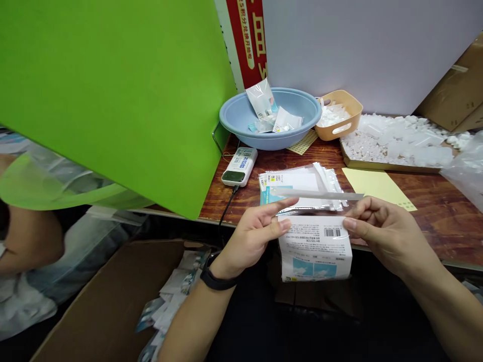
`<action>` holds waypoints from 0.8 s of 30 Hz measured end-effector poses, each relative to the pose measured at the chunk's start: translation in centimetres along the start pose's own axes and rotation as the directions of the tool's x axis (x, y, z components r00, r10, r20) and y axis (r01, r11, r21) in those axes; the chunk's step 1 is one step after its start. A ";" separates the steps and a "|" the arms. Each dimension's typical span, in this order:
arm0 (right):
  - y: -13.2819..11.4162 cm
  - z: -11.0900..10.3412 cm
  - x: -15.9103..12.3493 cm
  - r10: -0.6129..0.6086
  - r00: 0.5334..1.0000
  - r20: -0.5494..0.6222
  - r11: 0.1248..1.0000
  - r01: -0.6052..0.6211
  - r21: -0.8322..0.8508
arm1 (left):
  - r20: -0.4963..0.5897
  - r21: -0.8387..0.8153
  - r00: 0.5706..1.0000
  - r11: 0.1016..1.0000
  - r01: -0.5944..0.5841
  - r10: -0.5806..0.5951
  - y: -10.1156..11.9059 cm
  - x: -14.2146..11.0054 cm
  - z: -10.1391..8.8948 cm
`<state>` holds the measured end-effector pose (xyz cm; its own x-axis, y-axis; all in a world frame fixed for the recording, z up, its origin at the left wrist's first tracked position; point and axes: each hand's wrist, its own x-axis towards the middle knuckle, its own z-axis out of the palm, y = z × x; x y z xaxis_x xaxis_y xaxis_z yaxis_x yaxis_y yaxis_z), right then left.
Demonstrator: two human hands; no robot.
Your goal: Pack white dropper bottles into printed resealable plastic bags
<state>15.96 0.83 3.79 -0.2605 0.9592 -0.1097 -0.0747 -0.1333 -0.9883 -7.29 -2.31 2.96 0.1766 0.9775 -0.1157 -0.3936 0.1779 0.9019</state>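
Note:
Both my hands hold one clear plastic packet (pixel 316 249) with a white printed card and a barcode inside, just in front of the table edge. My left hand (pixel 260 234), with a black wristband, pinches the packet's top left corner. My right hand (pixel 381 231) pinches its top right corner. The packet's clear flap (pixel 317 195) stands up between my fingers. Behind it a stack of similar packets (pixel 302 186) lies on the wooden table (pixel 433 201).
A blue basin (pixel 269 118) holding a few packets stands at the back, beside an orange basket (pixel 339 120) of small white parts. A tray of white parts (pixel 400 143), a yellow sheet (pixel 377 186), a small white device (pixel 239 166), a green board (pixel 113 95) and a cardboard box of packets (pixel 124 301) surround me.

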 end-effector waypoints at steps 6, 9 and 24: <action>0.0 -0.1 -0.3 -0.018 1.000 -0.022 0.997 0.016 -0.070 | -0.050 -0.057 0.998 0.998 -0.035 0.032 0.1 0.2 0.7; -0.4 -0.1 -0.7 -0.139 0.990 -0.015 0.978 0.135 -0.156 | -0.094 -0.020 0.987 0.991 -0.133 0.131 0.1 0.3 0.8; -2.0 -0.7 -3.1 -0.387 0.898 0.211 0.804 0.440 -0.399 | 0.016 0.073 0.983 0.980 -0.183 0.182 1.1 -0.1 0.5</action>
<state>17.54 -1.69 6.04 -0.4085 0.8599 0.3060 0.2093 0.4146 -0.8856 -7.32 -2.28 4.12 0.1167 0.9915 0.0575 -0.3519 -0.0129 0.9359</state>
